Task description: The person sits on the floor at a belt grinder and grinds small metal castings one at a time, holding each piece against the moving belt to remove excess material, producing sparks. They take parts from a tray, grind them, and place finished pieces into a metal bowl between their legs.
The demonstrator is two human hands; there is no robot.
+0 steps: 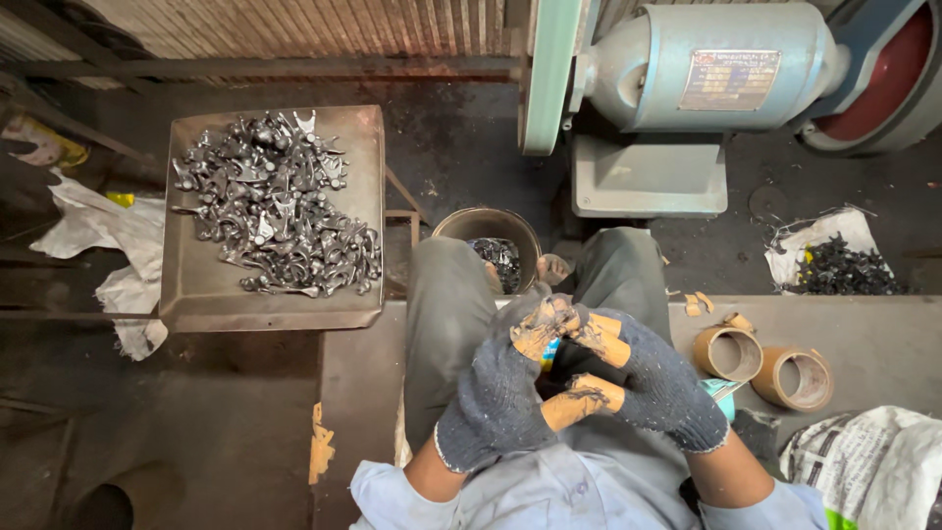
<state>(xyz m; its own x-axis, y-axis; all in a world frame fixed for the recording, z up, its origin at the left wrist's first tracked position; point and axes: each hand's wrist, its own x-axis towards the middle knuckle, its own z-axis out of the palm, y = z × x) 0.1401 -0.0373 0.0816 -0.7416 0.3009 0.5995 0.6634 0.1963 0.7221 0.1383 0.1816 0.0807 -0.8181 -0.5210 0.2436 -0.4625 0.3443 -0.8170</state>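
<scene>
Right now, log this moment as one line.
left hand: gloved, meets right | right hand: gloved, taped fingertips | small blue item: between hands | tray: metal parts

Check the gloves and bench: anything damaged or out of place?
Yes. Both knit gloves are worn: tan tape wraps the fingertips of the left hand and right hand. Torn tape scraps lie loose on the bench near two tape rolls.

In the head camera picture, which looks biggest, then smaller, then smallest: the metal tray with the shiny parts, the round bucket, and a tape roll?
1. Metal tray, clearly the largest.
2. Round bucket, next.
3. Tape roll, smallest, though it lies nearer the camera than the bucket, so the gap is unsure. The second tape roll beside it looks alike.
</scene>
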